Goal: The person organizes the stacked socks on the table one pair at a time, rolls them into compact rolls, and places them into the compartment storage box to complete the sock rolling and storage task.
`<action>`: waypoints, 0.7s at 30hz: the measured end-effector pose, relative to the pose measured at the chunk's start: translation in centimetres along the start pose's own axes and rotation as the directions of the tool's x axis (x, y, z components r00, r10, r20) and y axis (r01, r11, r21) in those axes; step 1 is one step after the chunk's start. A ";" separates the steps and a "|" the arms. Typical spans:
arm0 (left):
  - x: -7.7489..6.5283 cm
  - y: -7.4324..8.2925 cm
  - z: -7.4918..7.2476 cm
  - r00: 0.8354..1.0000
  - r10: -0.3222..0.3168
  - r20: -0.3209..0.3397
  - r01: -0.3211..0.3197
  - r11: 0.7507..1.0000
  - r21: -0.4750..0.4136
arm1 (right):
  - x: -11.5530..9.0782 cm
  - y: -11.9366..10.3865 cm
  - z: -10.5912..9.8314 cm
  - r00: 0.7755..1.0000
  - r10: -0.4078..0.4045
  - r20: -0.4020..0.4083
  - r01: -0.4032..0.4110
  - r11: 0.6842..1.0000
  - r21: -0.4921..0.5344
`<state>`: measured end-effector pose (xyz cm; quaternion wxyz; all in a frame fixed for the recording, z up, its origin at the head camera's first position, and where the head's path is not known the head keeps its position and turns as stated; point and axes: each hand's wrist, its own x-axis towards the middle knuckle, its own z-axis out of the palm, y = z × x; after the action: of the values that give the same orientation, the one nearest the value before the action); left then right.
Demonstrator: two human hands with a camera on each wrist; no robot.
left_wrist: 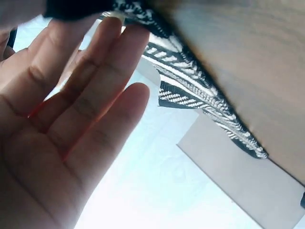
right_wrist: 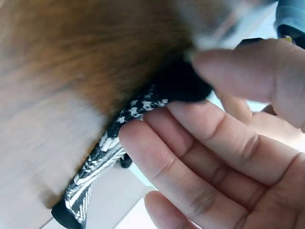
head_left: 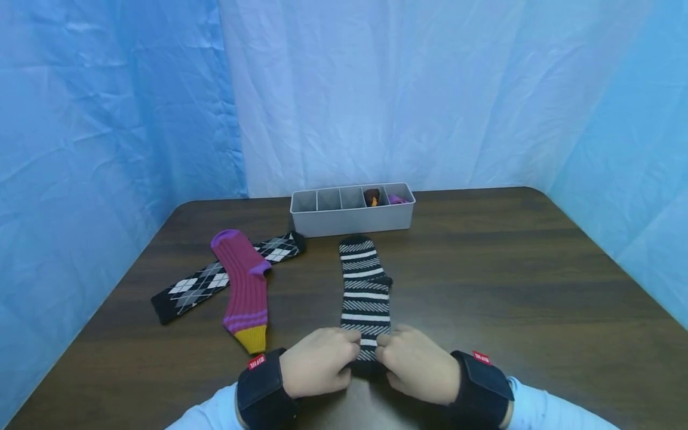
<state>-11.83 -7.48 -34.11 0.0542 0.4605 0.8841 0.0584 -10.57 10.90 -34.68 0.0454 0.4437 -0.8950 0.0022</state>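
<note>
Dark bench (head_left: 484, 257); grey divided box (head_left: 352, 224) at its far side. On the person's left, argyle sock (head_left: 188, 292) under magenta sock (head_left: 246, 280). Striped sock (head_left: 365, 298) lies lengthwise, toe toward the box. Left hand (head_left: 322, 361) and right hand (head_left: 419, 365): narrow grip, each pinching its near black cuff (right_wrist: 174, 83). Step, I judge: taking up that end; next move probably needs even tension, both sides together.
</note>
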 end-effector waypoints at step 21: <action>0.0 -0.9 -0.2 0.997 -0.074 -0.016 0.069 0.973 -0.219 | 0.2 1.5 0.0 0.997 0.071 0.014 -0.072 0.951 0.301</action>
<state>-12.57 -7.99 -34.01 0.0962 0.4188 0.8889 0.1587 -11.91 11.69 -34.63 -0.0243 0.4126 -0.8998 0.1397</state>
